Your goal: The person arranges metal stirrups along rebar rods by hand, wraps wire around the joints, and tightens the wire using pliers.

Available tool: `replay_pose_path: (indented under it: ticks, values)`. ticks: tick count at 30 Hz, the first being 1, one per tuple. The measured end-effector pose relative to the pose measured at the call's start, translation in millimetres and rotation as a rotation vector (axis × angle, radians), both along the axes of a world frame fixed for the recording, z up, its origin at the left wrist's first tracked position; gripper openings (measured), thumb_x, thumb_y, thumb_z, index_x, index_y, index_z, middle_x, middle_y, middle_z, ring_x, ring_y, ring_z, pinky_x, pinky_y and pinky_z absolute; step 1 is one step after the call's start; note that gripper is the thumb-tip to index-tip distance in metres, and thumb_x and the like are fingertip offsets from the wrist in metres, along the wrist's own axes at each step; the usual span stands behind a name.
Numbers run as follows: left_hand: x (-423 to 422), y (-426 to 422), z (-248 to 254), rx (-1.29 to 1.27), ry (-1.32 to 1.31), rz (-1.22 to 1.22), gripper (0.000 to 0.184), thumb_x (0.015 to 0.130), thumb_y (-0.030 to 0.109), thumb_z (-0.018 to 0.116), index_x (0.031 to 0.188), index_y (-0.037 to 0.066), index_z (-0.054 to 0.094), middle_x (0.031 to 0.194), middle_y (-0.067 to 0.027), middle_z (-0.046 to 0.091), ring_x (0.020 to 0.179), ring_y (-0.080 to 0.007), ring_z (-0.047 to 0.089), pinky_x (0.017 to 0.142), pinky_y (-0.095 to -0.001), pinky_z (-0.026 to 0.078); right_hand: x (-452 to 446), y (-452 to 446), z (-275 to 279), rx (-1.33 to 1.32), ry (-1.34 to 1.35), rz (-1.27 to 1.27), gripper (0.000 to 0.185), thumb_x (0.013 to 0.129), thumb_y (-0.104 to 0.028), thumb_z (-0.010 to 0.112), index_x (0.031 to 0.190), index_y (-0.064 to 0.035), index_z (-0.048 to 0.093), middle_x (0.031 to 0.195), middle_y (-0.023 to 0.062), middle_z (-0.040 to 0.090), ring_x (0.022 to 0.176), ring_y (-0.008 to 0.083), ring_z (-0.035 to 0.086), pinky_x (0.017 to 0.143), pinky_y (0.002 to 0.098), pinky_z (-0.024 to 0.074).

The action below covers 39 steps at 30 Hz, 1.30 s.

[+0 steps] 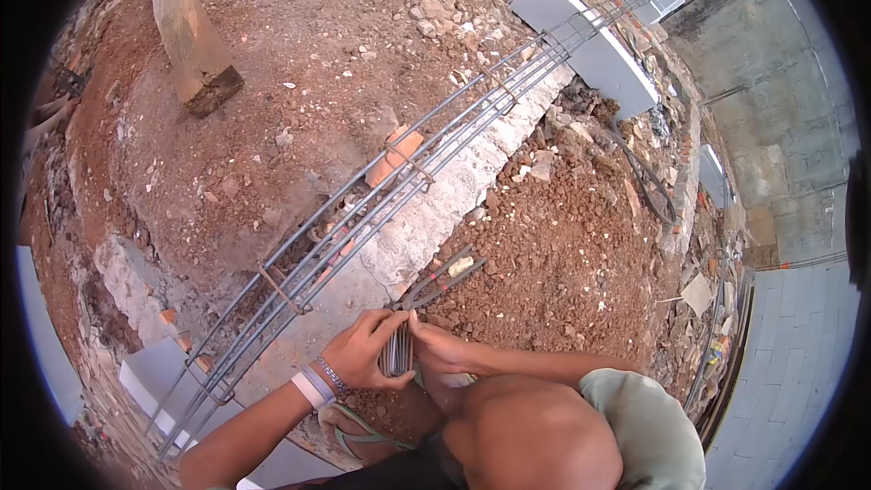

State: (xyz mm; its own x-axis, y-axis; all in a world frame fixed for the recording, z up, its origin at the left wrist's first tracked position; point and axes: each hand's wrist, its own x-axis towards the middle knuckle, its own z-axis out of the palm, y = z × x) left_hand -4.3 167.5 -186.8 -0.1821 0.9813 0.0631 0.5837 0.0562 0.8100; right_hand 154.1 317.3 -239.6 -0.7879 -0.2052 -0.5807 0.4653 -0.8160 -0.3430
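My left hand (365, 351), with a chain bracelet and a pale band at its wrist, is wrapped round a bundle of thin metal wires (396, 356). My right hand (438, 347) is closed against the other side of the bundle, with its thumb and fingers pinched at the upper end. Just beyond my fingertips is a pair of pincers (443, 289), its two handles spread apart and pointing away from me. The head of the pincers is close to my fingers, and I cannot tell whether they touch it.
A long rebar cage (399, 163) runs diagonally along a rough concrete footing (467, 172). White blocks (590, 41) prop its far end, and another block (163, 377) is under its near end. A wooden post (190, 36) stands at upper left; a grey wall (771, 82) rises at right.
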Motion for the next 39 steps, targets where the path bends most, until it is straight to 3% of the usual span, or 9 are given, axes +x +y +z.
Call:
replay_pose_path:
  ticks: [9,11,16,21,23,28,30,33,39]
  values:
    - [24,-4,-15,-0.026,-0.112,0.120,0.108,0.072,0.040,0.090,0.156,0.001,0.035,0.141,-0.0282,0.045,0.132,-0.0452,0.049,0.110,-0.0496,0.047,-10,-1,13,0.145,-0.182,-0.137,0.022,0.106,-0.015,0.061,0.126,-0.0054,0.058,0.110,0.0055,0.068,0.094,0.0156,0.069,0.080,0.0304,0.0578]
    - [24,-12,-14,-0.039,-0.109,0.115,0.106,0.076,0.042,0.087,0.157,0.000,0.032,0.146,-0.0293,0.042,0.137,-0.0464,0.045,0.114,-0.0500,0.043,2,18,-17,0.188,-0.023,-0.051,0.014,0.106,-0.014,0.062,0.115,-0.0039,0.060,0.099,0.0065,0.069,0.084,0.0132,0.068,0.068,0.0287,0.0544]
    - [23,-40,-14,-0.155,-0.157,0.087,0.085,0.092,0.035,0.073,0.156,-0.001,0.031,0.150,-0.0296,0.042,0.139,-0.0470,0.044,0.116,-0.0492,0.039,31,75,-11,1.665,-0.012,0.019,0.026,0.097,-0.018,0.068,0.111,0.0004,0.058,0.084,0.0161,0.066,0.078,0.0333,0.067,0.072,0.0430,0.0526]
    - [13,-85,-17,-0.380,-0.234,0.002,0.068,0.100,0.035,0.064,0.153,0.002,0.037,0.125,-0.0231,0.064,0.117,-0.0403,0.063,0.102,-0.0487,0.049,101,177,-6,1.754,-0.488,-0.090,0.026,0.095,-0.018,0.069,0.106,0.0020,0.057,0.089,0.0219,0.071,0.087,0.0388,0.071,0.077,0.0459,0.0528]
    - [15,-101,-22,-0.461,-0.341,0.042,0.063,0.103,0.034,0.060,0.152,0.003,0.037,0.119,-0.0206,0.069,0.109,-0.0387,0.067,0.096,-0.0478,0.052,141,221,-23,1.926,-0.626,-0.104,0.013,0.095,-0.009,0.069,0.100,-0.0002,0.061,0.082,0.0098,0.071,0.069,0.0130,0.065,0.062,0.0329,0.0501]
    - [22,-114,-22,-0.553,-0.434,0.185,0.061,0.105,0.032,0.057,0.153,0.002,0.035,0.117,-0.0186,0.071,0.101,-0.0380,0.071,0.090,-0.0469,0.054,169,257,4,1.617,-0.677,-0.333,0.030,0.095,-0.023,0.076,0.098,0.0012,0.059,0.079,0.0119,0.068,0.075,0.0197,0.067,0.068,0.0366,0.0525]
    - [24,-113,-21,-0.542,-0.380,0.150,0.063,0.104,0.031,0.058,0.154,0.002,0.033,0.117,-0.0188,0.071,0.102,-0.0389,0.070,0.090,-0.0472,0.054,172,261,9,2.418,-0.919,-0.060,0.040,0.094,-0.032,0.076,0.103,0.0015,0.057,0.080,0.0122,0.067,0.080,0.0263,0.068,0.073,0.0390,0.0534]
    - [20,-106,-2,-0.507,-0.259,0.057,0.061,0.102,0.026,0.061,0.153,0.002,0.037,0.118,-0.0194,0.070,0.101,-0.0374,0.070,0.089,-0.0472,0.054,157,264,32,2.436,-0.733,-0.204,0.039,0.105,-0.039,0.062,0.096,-0.0017,0.054,0.075,0.0054,0.055,0.075,0.0187,0.058,0.069,0.0370,0.0480]
    - [3,-50,79,0.064,0.057,0.111,0.056,0.098,0.038,0.068,0.141,0.003,0.055,0.114,-0.0185,0.069,0.105,-0.0366,0.067,0.093,-0.0461,0.053,52,142,106,1.536,0.012,-0.275,0.044,0.114,-0.040,0.042,0.080,-0.0111,0.045,0.069,-0.0046,0.041,0.058,0.0054,0.034,0.052,0.0267,0.0295]
